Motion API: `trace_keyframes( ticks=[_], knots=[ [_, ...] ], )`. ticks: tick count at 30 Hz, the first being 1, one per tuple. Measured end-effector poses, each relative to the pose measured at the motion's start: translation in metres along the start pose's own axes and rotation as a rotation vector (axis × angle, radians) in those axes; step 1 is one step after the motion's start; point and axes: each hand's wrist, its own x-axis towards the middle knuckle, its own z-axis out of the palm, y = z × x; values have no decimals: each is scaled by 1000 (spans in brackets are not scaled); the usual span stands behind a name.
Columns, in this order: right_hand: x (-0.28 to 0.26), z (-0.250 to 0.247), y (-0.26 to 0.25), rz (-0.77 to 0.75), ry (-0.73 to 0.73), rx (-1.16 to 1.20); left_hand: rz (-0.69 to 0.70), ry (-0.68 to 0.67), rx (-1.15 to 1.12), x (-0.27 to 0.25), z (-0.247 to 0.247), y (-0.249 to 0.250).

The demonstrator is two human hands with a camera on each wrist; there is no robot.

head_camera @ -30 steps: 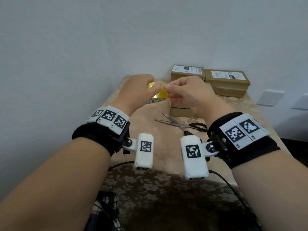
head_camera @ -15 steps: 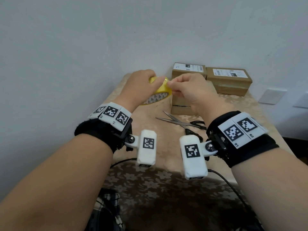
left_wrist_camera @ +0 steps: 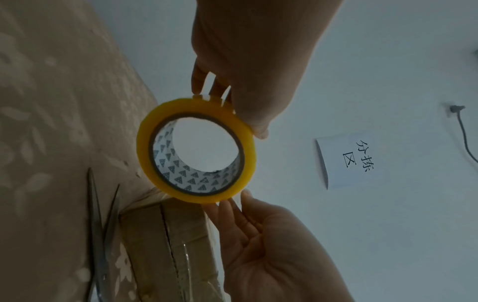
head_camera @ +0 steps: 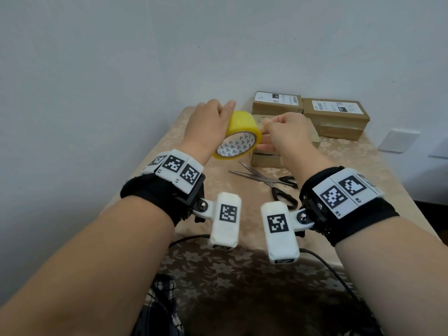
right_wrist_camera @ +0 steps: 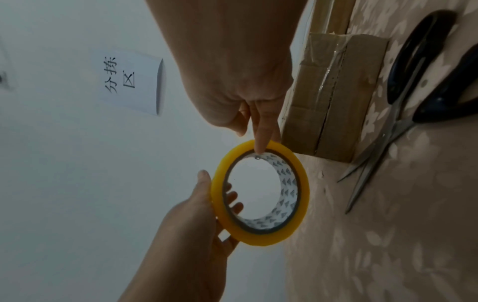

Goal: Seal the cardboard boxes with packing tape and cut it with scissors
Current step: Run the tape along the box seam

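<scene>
My left hand (head_camera: 218, 122) grips a yellow tape roll (head_camera: 242, 132) from its left side and holds it in the air over the table. My right hand (head_camera: 269, 128) pinches the roll's right edge with thumb and forefinger; its other fingers lie straight against the roll. In the left wrist view the tape roll (left_wrist_camera: 144, 149) hangs between the left hand (left_wrist_camera: 232, 98) and the right hand (left_wrist_camera: 248, 220). The right wrist view shows my forefinger (right_wrist_camera: 261, 134) on the tape roll's (right_wrist_camera: 258, 240) rim. A cardboard box (head_camera: 264, 159) lies just below, and scissors (head_camera: 269, 181) lie open in front of it.
Two more labelled cardboard boxes (head_camera: 276, 103) (head_camera: 337, 117) stand at the back of the table against the wall. The patterned tablecloth (head_camera: 194, 260) covers the table. A paper sign (left_wrist_camera: 346, 161) hangs on the wall. Cables run from the wrist cameras.
The roll has turned so that its printed core faces me, and it sits a little lower. My hands have moved slightly apart on it.
</scene>
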Motion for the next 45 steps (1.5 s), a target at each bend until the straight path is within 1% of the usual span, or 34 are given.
trace_keyframes(
  ticks=[2,4,6,8,10,12,15,19,21,23,24,25,28,29,31,33,34,36,37,39,42,45],
  knots=[
    [-2,2,1,4,-14,-1,28,18,-96,-1,2,2],
    [-2,0,1,13,-8,9,86,-16,-190,-4,3,4],
    [-4,-5,-2,24,7,28,165,-102,-134,-8,1,2],
    [-4,-10,-4,18,-16,27,216,-155,-44,-8,-2,-2],
    [-6,-14,-6,12,-65,1,239,-144,-15,-7,-5,-5],
    [-6,-14,-7,25,-101,27,260,-134,-23,-5,-7,-7],
    [-5,-14,-9,77,-120,117,309,-176,-23,-2,-6,-10],
    [-4,-16,-11,160,-183,102,364,-223,-25,0,-9,-12],
    [-3,-17,-11,175,-189,58,382,-226,-20,-1,-12,-10],
    [-1,-16,-11,159,-165,41,348,-208,-69,-2,-14,-5],
    [-1,-14,-11,142,-148,36,332,-167,-94,-2,-15,-2],
    [-2,-13,-12,118,-148,36,329,-95,-97,-2,-15,2],
    [-5,-5,-15,-13,-200,33,311,133,-19,1,-18,13],
    [-5,-3,-15,-51,-201,17,300,181,10,3,-18,15],
    [-6,-1,-15,-100,-188,-29,304,222,70,6,-20,18],
    [-4,-2,-15,-137,-166,-105,331,208,149,7,-17,12],
    [-3,-4,-17,-162,-139,-142,345,176,230,6,-13,6],
    [1,-11,-23,-217,-83,-187,370,74,420,4,-3,-9],
    [4,-15,-26,-233,-71,-207,380,33,476,4,1,-14],
    [10,-21,-27,-202,-76,-233,395,4,531,9,5,-15],
    [19,-28,-19,-144,-46,-277,419,21,586,17,7,-3],
    [26,-30,-14,-126,-4,-325,390,-74,672,26,14,0]
  ],
)
